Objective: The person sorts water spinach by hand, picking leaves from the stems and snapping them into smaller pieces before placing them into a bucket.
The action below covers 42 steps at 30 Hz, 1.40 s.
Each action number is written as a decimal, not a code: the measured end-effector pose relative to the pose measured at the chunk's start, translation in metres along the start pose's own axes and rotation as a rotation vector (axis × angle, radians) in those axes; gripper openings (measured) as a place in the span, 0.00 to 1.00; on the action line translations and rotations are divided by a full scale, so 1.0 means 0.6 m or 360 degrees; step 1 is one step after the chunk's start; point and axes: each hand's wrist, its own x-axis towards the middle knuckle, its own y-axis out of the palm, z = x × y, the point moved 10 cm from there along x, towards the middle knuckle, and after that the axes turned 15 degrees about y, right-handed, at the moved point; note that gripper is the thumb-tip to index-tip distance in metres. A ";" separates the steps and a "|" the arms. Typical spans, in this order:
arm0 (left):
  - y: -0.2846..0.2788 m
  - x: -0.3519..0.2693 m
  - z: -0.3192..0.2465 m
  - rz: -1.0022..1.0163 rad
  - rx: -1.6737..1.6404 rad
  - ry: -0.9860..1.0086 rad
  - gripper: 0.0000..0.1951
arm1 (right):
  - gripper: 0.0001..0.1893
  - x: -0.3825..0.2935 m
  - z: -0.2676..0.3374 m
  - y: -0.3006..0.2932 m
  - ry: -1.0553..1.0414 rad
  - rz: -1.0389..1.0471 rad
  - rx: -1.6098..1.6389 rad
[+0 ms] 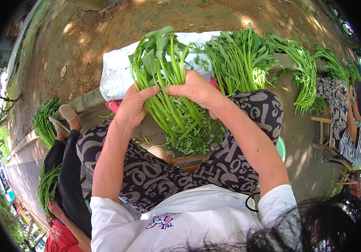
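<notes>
Both of my hands grip one bunch of leafy green stems, which look like water spinach. My left hand clasps the left side of the bunch, and my right hand clasps the right side. The two thumbs nearly meet at the front of the stems. Leaves point away from me, while the stem ends fan out towards my lap. Beneath the bunch, a heap of trimmed leaves and stem pieces lies between my knees. Behind it a white sack is spread on a low kerb.
A large pile of the same greens rests right of the sack. Further right, another bundle hangs over the kerb near a seated person in striped clothing. At left sits a person in black trousers with greens.
</notes>
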 end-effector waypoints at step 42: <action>-0.089 0.017 -0.050 -0.0287 0.0064 0.0190 0.18 | 0.19 -0.022 0.005 -0.047 0.0186 0.0140 0.0234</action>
